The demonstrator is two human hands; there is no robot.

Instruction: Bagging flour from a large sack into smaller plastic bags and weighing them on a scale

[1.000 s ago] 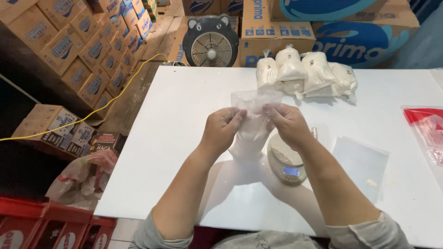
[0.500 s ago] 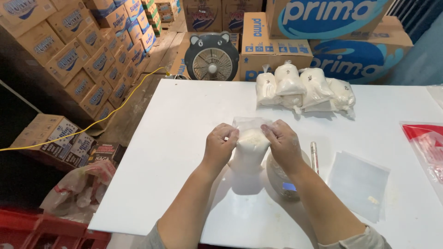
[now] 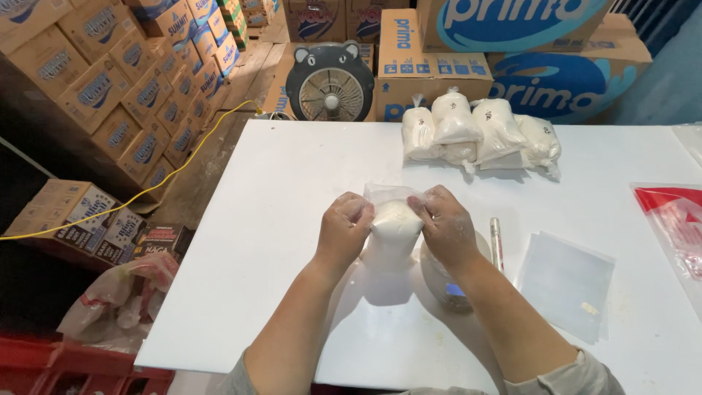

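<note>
- The left hand point(image 3: 344, 228) is closed on the left side of a clear plastic bag point(image 3: 391, 232) filled with white powder, its fingers pinching the film near the bag's top.
- The right hand point(image 3: 447, 228) is closed on the right side of the same bag, its fingers curled round the upper edge.
- The bag stands upright between the two hands, over the middle of the white table point(image 3: 278, 219) and closer to the near edge than to the far one; its loose, empty top sticks up above the powder.
- A small round scale point(image 3: 444, 281) sits on the table just under the right wrist, mostly hidden by the forearm; whether the bag touches it cannot be told.
- A thin stick-like tool point(image 3: 496, 243) lies just right of the right hand, pointing toward the far edge.
- A stack of flat empty clear bags point(image 3: 567, 281) lies further right, near the tool.
- A cluster of filled, tied bags of white powder point(image 3: 479, 132) rests at the far edge of the table, well apart from the hands.
- A red and clear bag point(image 3: 676, 219) lies at the right edge.
- A small grey fan point(image 3: 330, 80) stands beyond the far edge, among stacked cardboard boxes point(image 3: 131, 88).
- A yellow cord point(image 3: 146, 194) runs across the boxes off the left edge.
</note>
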